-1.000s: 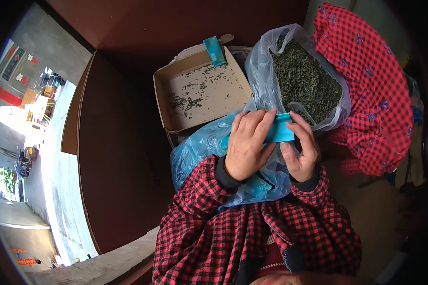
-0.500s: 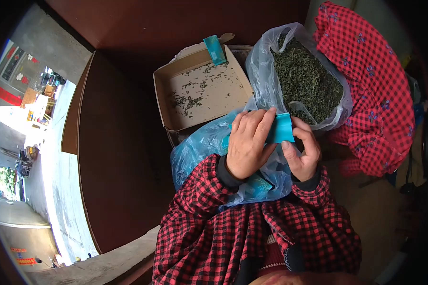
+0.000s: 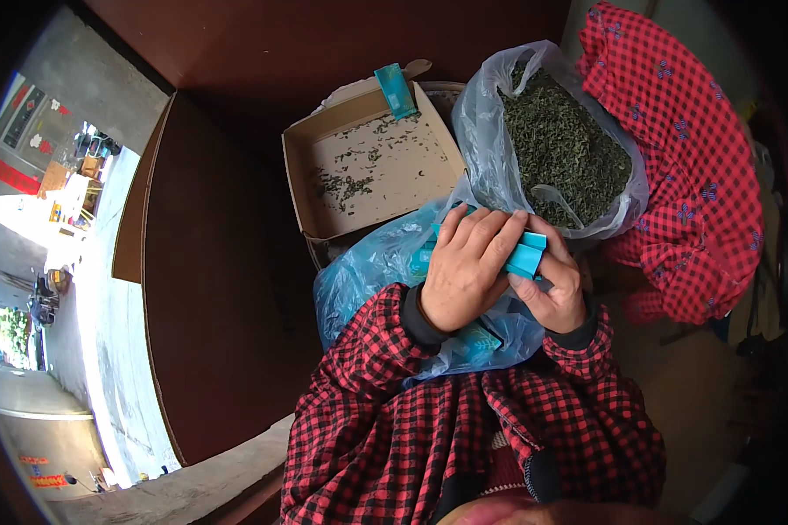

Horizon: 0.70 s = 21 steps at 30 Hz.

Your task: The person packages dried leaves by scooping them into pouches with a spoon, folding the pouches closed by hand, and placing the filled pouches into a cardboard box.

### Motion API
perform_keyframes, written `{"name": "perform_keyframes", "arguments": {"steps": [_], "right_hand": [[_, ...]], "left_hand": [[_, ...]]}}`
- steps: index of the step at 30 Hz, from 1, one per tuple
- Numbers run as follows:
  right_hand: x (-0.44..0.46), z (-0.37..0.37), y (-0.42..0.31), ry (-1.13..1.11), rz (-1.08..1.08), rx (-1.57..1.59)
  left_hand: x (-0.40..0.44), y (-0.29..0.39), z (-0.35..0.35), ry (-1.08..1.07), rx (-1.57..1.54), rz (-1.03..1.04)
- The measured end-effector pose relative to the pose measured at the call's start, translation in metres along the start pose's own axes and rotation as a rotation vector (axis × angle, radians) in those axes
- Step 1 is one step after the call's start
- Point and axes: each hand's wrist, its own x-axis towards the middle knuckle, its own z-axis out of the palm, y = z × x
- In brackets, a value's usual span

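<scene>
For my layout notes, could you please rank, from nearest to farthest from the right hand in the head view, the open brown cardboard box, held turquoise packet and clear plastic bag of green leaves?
1. Turquoise packet: held against the right hand.
2. Clear plastic bag: just ahead.
3. Open cardboard box: ahead, leftward.

A shallow rectangular tan cardboard box (image 3: 403,206) sits behind the hands (image 3: 466,273) and to their left, scattered green dried leaves (image 3: 346,188) on its bottom and a flat teal packet (image 3: 397,93) at its back right corner. Right of it, a clear plastic bag (image 3: 481,131) contains heaped leaves; farther right hangs red-and-black checked cloth (image 3: 683,166). A translucent blue plastic bag (image 3: 350,284) lies before the box, under the hands; between them is a folded teal pouch (image 3: 529,252).
</scene>
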Motion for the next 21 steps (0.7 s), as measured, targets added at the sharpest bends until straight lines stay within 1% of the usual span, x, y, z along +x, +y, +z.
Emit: {"name": "perform_keyframes", "arguments": {"steps": [3,7,8,11,12,15,21], "right_hand": [[0.002,0.003,-0.007,0.053,0.170,0.156],[0.002,0.005,-0.008,0.086,0.238,0.237],[0.001,0.005,-0.006,0.085,0.238,0.236],[-0.004,0.004,-0.001,0.021,0.085,0.138],[-0.004,0.004,0.000,0.021,0.085,0.140],[0.000,0.000,0.002,-0.004,-0.046,0.076],[0.005,-0.004,-0.009,0.017,0.005,0.021]], "left_hand": [[-0.001,-0.001,0.000,-0.003,-0.016,-0.014],[-0.001,0.000,-0.001,0.002,-0.001,0.007],[-0.001,0.000,-0.001,0.002,-0.001,0.006],[-0.001,0.001,-0.003,-0.010,-0.019,0.015],[-0.001,0.001,-0.003,-0.011,-0.018,0.014],[-0.001,0.003,-0.005,-0.010,-0.029,0.010],[-0.003,0.002,0.000,0.033,-0.018,0.045]]}}
